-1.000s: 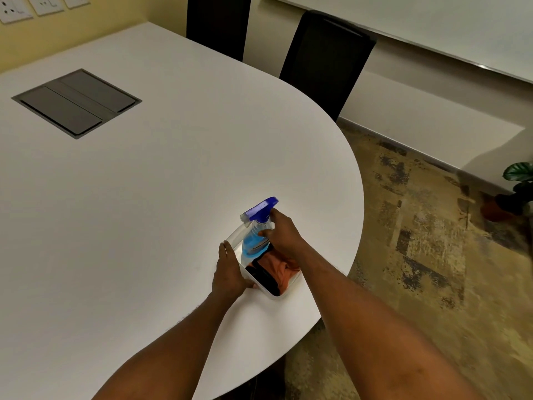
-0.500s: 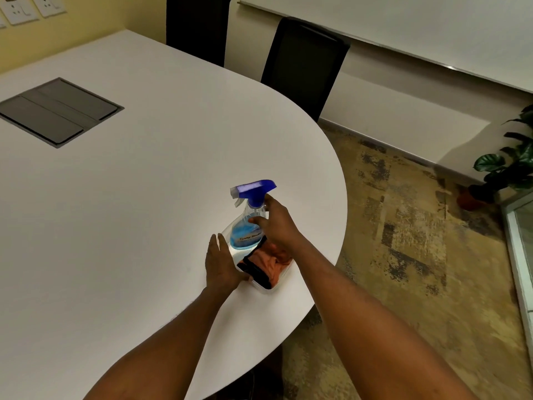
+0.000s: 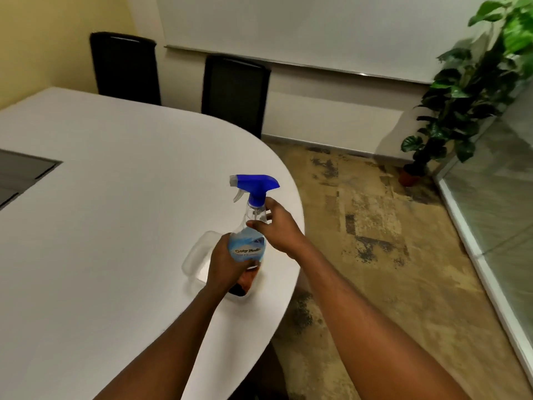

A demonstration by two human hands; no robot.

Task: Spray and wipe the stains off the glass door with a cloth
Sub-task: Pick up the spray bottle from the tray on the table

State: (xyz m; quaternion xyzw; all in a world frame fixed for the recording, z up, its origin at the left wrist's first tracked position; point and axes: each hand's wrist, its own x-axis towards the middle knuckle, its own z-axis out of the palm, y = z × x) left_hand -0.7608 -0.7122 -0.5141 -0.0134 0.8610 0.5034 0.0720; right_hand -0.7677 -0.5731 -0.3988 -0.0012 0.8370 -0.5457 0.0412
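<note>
A clear spray bottle [image 3: 247,246] with blue liquid and a blue trigger head stands upright, raised partly out of a clear plastic container [image 3: 197,255] near the table's right edge. My right hand [image 3: 278,226] grips the bottle's neck just under the trigger head. My left hand [image 3: 226,265] wraps around the bottle's lower body from the left. An orange cloth [image 3: 248,280] with a dark edge lies in the container, mostly hidden by my left hand and the bottle. The glass door [image 3: 496,197] runs along the right side of the view.
The white oval table [image 3: 115,212] has a grey cable hatch [image 3: 20,176] at its left. Two black chairs [image 3: 235,90] stand behind it by the wall. A potted plant [image 3: 461,96] stands in the corner beside the glass. Patterned carpet [image 3: 375,241] lies between table and door.
The bottle has risen out of the container in my right hand. My left hand moved from the container's side onto the bottle's lower body. My view swung right, bringing the glass into sight.
</note>
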